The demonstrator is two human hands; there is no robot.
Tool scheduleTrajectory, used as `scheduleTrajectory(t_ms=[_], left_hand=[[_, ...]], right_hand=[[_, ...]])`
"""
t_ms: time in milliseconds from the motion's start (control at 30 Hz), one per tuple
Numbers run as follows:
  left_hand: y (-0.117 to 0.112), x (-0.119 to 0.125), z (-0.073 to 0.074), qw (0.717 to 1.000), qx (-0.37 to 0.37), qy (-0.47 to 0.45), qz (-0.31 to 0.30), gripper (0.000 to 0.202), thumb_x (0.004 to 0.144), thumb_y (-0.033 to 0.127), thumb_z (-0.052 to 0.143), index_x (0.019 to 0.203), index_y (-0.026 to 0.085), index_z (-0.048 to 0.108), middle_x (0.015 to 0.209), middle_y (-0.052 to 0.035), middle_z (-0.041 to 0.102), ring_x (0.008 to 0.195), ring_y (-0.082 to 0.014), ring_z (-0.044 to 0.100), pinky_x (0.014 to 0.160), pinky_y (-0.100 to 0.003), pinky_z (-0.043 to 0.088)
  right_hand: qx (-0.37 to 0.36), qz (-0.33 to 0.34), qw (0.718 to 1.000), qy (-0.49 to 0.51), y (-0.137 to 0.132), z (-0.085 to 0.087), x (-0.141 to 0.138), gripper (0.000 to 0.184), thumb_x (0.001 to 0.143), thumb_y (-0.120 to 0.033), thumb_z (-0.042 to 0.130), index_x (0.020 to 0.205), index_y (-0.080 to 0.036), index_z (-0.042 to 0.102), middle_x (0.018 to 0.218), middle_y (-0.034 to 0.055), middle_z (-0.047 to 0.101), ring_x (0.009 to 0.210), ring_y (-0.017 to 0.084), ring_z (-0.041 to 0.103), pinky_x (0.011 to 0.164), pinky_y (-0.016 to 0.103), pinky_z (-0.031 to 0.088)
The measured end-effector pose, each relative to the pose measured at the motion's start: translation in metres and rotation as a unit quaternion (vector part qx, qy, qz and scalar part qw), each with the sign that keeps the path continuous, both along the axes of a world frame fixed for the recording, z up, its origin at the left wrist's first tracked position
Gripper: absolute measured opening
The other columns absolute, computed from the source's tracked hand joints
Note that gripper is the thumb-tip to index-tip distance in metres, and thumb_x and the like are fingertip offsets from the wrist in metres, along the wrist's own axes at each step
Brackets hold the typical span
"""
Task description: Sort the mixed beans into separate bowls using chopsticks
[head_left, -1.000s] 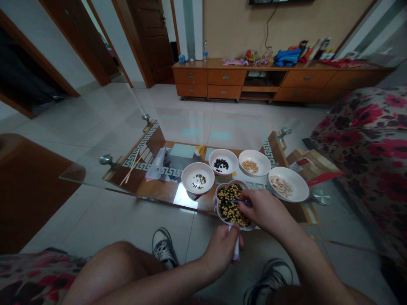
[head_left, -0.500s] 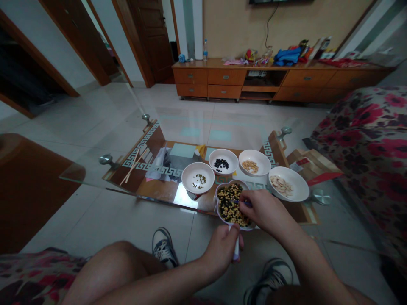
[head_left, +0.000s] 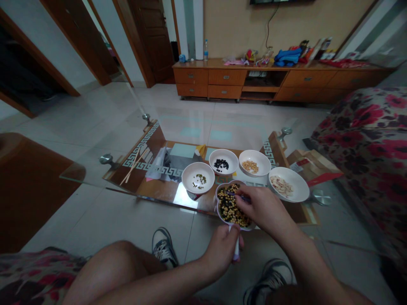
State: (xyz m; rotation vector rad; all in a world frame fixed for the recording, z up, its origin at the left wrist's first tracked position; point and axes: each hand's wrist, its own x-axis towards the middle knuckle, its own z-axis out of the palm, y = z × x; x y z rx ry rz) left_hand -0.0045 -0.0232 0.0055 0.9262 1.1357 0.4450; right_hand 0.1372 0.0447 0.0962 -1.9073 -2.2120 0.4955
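beneath right grip, bean bowl

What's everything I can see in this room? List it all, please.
Mixed-bean bowl: one, white, table's near edge.
Small bowls: four, white, arc behind it; green, black, yellow beans, pale pieces.
Glass table: one, clear, centre.
Chopsticks: pair, pale, shelf beneath glass, left.
Cabinet: one, brown, far wall.
Sofa: one, red floral, right.
Shoes: two, dark, floor.
Thin tool: one, purple, over mixed beans.
Left hand: one, grips mixed-bean bowl's handle.
Right hand: one, pinches thin tool.
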Motion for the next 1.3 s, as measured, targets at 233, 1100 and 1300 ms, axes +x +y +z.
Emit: scheduleTrajectory(t_ms=[233,1100,1300], left_hand=[[0.002,0.000,0.004,1.000,-0.003,-0.002,0.005,0.063,0.078,0.080,0.034,0.064,0.021,0.052,0.044,0.0034,0.041,0.041,-0.0122,0.044,0.044,-0.024,0.032],[0.001,0.000,-0.003,1.000,-0.005,0.001,0.004,0.068,0.078,0.083,0.032,0.063,0.021,0.053,0.043,0.0023,0.044,0.040,-0.0127,0.044,0.044,-0.025,0.033],[0.001,0.000,-0.001,1.000,-0.011,-0.001,0.007,0.069,0.076,0.086,0.033,0.063,0.021,0.053,0.043,0.0027,0.043,0.040,-0.0126,0.044,0.044,-0.025,0.033]], right_hand=[[0.101,0.016,0.992,0.076,0.008,0.000,-0.025,0.018,0.093,-0.029,0.056,0.089,-0.023,0.072,0.086,0.0046,0.076,0.078,0.019,0.067,0.071,0.028,0.042],[-0.028,-0.034,0.998,-0.044,-0.001,-0.004,0.011,0.017,0.086,-0.030,0.057,0.085,-0.023,0.073,0.075,0.0040,0.073,0.067,0.018,0.066,0.057,0.026,0.034],[-0.062,-0.024,0.997,-0.028,-0.002,-0.007,0.019,0.015,0.085,-0.028,0.058,0.080,-0.022,0.072,0.073,0.0037,0.072,0.063,0.016,0.062,0.055,0.025,0.032]])
